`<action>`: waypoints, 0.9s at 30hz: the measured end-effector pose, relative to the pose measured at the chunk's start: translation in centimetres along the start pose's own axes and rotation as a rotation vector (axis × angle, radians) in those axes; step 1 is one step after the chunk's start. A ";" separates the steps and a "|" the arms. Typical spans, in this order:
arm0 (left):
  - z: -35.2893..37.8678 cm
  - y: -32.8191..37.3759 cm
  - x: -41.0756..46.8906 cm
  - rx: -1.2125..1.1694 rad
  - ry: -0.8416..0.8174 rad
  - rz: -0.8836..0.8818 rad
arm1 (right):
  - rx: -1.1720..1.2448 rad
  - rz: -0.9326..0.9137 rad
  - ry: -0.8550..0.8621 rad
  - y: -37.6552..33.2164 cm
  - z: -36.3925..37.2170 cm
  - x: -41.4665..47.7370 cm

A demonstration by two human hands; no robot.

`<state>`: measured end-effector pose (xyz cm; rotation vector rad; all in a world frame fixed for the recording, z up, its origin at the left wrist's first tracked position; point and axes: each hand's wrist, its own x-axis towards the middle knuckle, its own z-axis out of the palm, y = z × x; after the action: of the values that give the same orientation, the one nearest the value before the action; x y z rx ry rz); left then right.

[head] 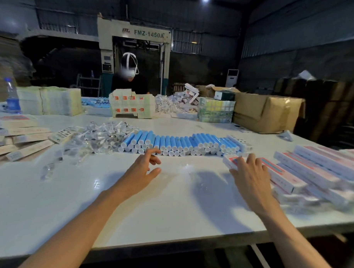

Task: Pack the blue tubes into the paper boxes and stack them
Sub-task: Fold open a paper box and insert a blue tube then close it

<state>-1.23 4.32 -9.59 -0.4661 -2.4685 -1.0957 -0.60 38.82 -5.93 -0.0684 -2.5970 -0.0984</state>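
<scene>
A long row of blue tubes (177, 143) with white caps lies across the middle of the white table (109, 201). My left hand (143, 168) hovers just in front of the row with its fingers loosely curled and holds nothing. My right hand (251, 174) lies with straight fingers on a pink and white paper box (230, 161) at the left end of a stack of packed boxes (319, 171) on the right.
A heap of clear plastic wrappers (97, 138) lies left of the tubes, and flat paper boxes (17, 140) lie at the far left. A person works across the table behind stacks of cartons (131, 104). A brown cardboard box (267, 113) stands at the back right, a water bottle (12, 97) at the back left.
</scene>
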 end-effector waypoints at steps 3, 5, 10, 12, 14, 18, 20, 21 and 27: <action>-0.2 -0.3 0.0 0.037 -0.007 0.009 | -0.183 -0.005 0.009 1.0 1.0 -1.0; -0.2 -0.5 -0.1 0.059 -0.024 0.016 | -0.259 -0.001 0.011 1.2 1.3 -1.3; -0.2 -0.9 -0.2 0.108 -0.061 0.023 | -0.331 -0.006 -0.023 1.2 1.4 -1.4; -0.3 -0.8 -0.2 0.135 -0.068 0.026 | -0.358 0.002 -0.037 1.2 1.2 -1.3; -0.4 -0.7 -0.1 0.148 -0.078 0.019 | -0.360 0.026 -0.014 0.7 0.6 -0.9; -0.6 -0.7 -0.2 0.222 -0.043 -0.013 | -0.072 -0.085 0.072 -3.5 -1.1 0.9; -0.6 -0.7 -0.2 0.259 0.012 -0.055 | 0.299 -0.164 0.031 -7.1 -1.5 2.0; -0.8 -0.7 -0.1 0.280 0.044 -0.085 | 0.514 -0.183 -0.022 -9.3 -1.7 2.3; -2.1 -0.9 -0.1 0.411 0.253 -0.267 | 1.437 -0.104 -0.391 -21.7 -0.2 3.0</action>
<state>-1.11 2.13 -8.88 0.1215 -2.4774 -0.6552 -4.58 17.31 -5.47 0.5979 -2.3876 1.8201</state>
